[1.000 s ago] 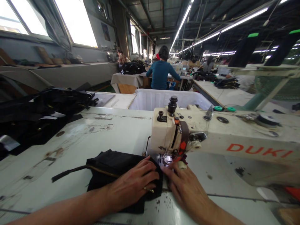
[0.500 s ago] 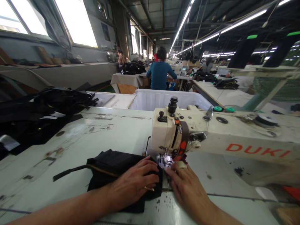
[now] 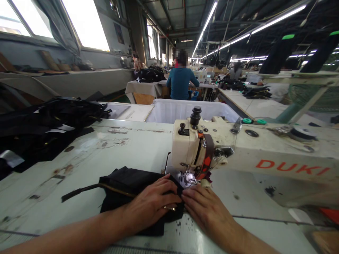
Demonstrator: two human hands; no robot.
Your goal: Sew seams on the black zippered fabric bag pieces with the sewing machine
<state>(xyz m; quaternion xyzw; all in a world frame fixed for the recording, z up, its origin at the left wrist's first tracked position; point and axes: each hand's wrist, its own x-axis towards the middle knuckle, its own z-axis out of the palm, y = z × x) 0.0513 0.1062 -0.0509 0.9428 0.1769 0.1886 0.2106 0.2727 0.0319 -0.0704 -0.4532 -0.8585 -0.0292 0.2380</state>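
Note:
A black fabric piece (image 3: 129, 181) with a zipper strip (image 3: 84, 188) trailing to the left lies on the sewing table. My left hand (image 3: 159, 199), a ring on one finger, rests over its right part with fingers curled onto the cloth. My right hand (image 3: 205, 204) meets the fabric's right edge, fingers pressed together and fingertips close to the left ones. Just beyond both hands is the lit presser foot (image 3: 189, 179) of the sewing machine (image 3: 186, 146). The fingertips hide the exact grip on the edge.
A heap of black garment pieces (image 3: 47, 130) covers the table's left side. Behind the machine stands a white plastic bin (image 3: 169, 109). Farther off, a person in a blue top (image 3: 181, 83) sits with their back to me. Thread cones (image 3: 278, 53) stand at the right.
My right hand has shifted slightly left from beside the presser foot to the fabric's edge, its fingers now closer together. My left hand and the cloth are nearly unmoved.

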